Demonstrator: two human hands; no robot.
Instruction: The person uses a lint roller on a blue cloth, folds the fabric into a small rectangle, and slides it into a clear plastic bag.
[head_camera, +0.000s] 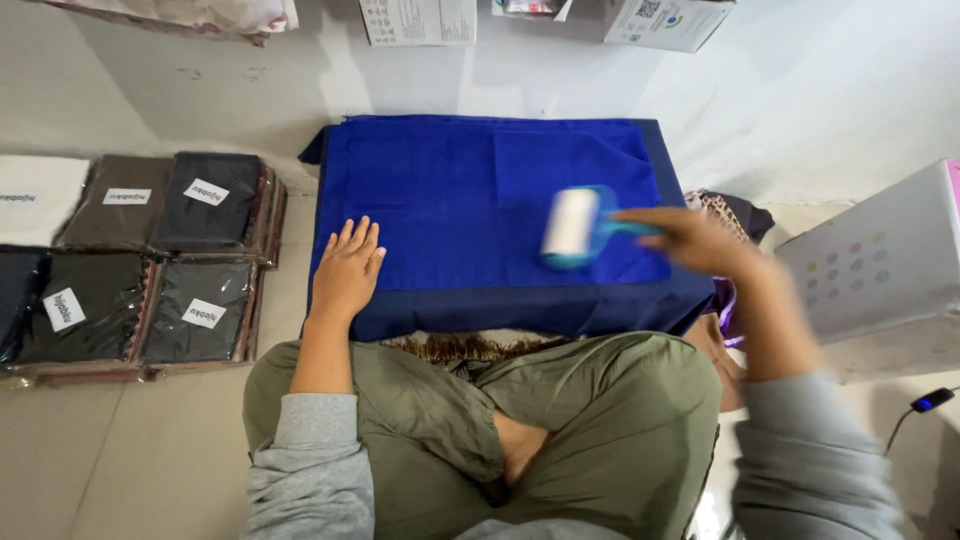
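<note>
At the far left the stacks of wrapped dark cloths run off the frame edge, so their full count cannot be read, and a white packet above them is cut short too. Between those stacks and the blue cloth lies a strip of bare floor, open room along the cloth's left edge. The left hand lies flat on the cloth's near-left corner, fingers straight and close together, thumb slightly out, palm down and gripping nothing. The blue cloth is spread square over a low surface that stays hidden beneath it; its darker border hangs over the near edge, touching a patterned fabric that peeks out below. Moving right, the lint roller sits on the cloth's right half, its white drum blurred, its turquoise handle running into the right hand. That hand is smeared by motion; its fingers are wrapped around the handle, though each finger's place is hard to make out. Beyond the cloth's right edge a crumpled patterned cloth is half hidden, then a white box with coloured dots crowds in close, leaving little room on that side. Cardboard boxes at the top are cut off.
</note>
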